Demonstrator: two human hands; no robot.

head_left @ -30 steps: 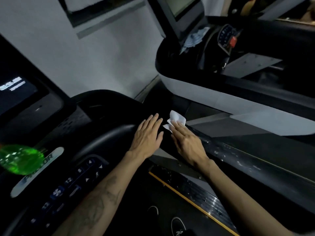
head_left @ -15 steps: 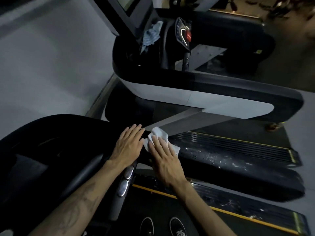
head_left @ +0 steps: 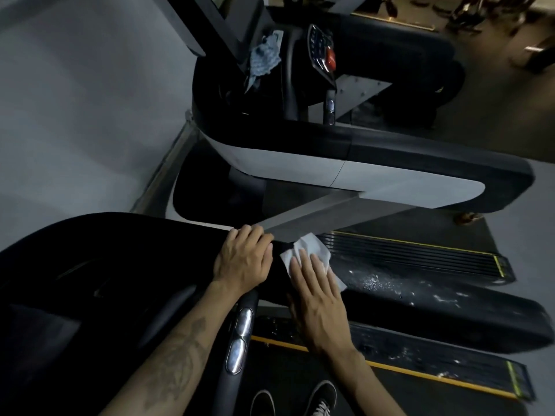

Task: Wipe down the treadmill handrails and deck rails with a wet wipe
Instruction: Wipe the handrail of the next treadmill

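**Desk:** What do the hands show?

**Photographer:** A person stands on a treadmill, right hand [head_left: 316, 295] laid flat on a white wet wipe [head_left: 312, 253], fingers [head_left: 303, 262] straight and close together, pressing it onto the black handrail [head_left: 435, 307]. The wipe sticks out beyond the fingertips and to their right, its far corner lifted off the rail.

**Desk:** And the left hand?

**Photographer:** The left hand [head_left: 244, 259] rests just beside the right, on the black console shroud [head_left: 120, 250]. Its fingers curl over the far edge, close together, holding nothing loose. Its fingertips reach a grey strut [head_left: 315, 216] that runs off to the right ahead of both hands.

**Desk:** What surrounds them?

**Photographer:** To the right of the right hand's fingers, the handrail runs on, flecked with pale specks. Behind the wrist lies the deck rail [head_left: 420, 358], yellow-edged and also speckled. Between the two forearms, a handle with two shiny metal sensor pads [head_left: 240, 340] points back at the wearer. Below, two dark shoes [head_left: 322, 399] with white laces stand on the belt.

**Desk:** Anything farther out?

**Photographer:** Well ahead of the fingertips stands a neighbouring treadmill [head_left: 360, 172], black and white, with a crumpled blue cloth [head_left: 264, 60] on its console and a red button [head_left: 330, 60] nearby. A grey wall [head_left: 90, 100] fills the left.
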